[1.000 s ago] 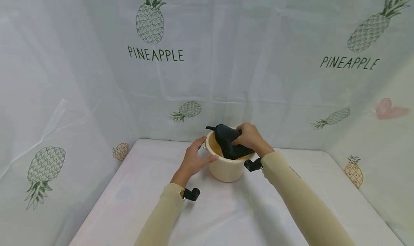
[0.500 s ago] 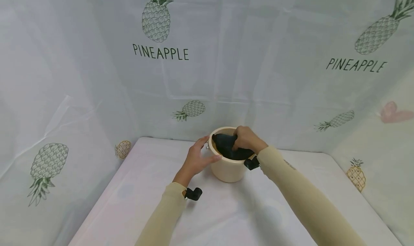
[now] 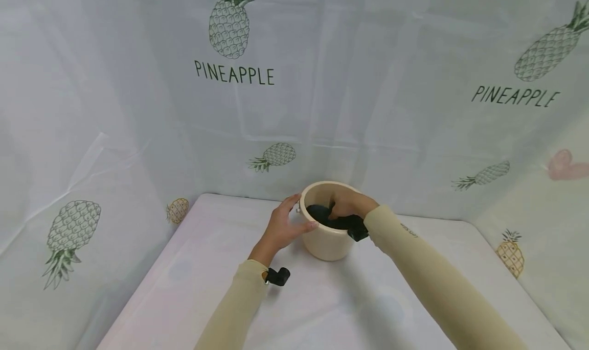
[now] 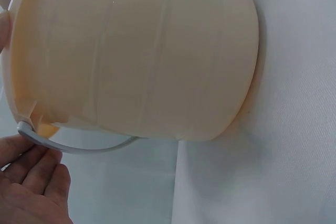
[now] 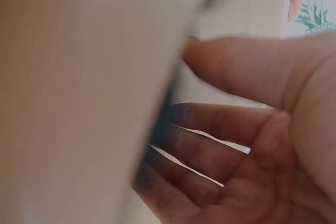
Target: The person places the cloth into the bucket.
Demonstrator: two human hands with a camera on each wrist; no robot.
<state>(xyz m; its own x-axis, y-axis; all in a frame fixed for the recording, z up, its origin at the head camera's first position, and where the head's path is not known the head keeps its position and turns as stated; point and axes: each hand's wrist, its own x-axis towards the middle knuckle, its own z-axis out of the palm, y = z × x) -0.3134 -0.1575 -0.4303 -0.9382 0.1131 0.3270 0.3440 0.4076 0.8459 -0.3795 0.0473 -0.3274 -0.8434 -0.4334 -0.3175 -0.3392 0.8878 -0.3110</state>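
Note:
A cream bucket (image 3: 327,247) stands on the table. My left hand (image 3: 278,229) spans its left side, thumb over the front of the rim, holding it. In the left wrist view the fingers (image 4: 39,171) lie beside the pivot of the grey handle (image 4: 79,149). My right hand (image 3: 352,204) reaches down inside the bucket, against a dark navy, soft-looking thing (image 3: 317,212) mostly hidden by the wall. The right wrist view shows thumb and fingers spread apart, fingertips behind the bucket's edge; whether they still grip the dark thing I cannot tell.
White cloth covers the table (image 3: 211,278). Behind it hangs a pineapple-print curtain (image 3: 368,84), close to the bucket's far side, and similar sheets close off both sides. Each wrist carries a small black camera (image 3: 278,277).
My right hand has lowered the dark thing into the bucket; it stuck out above the rim and now sits below it. The left hand has stayed on the rim.

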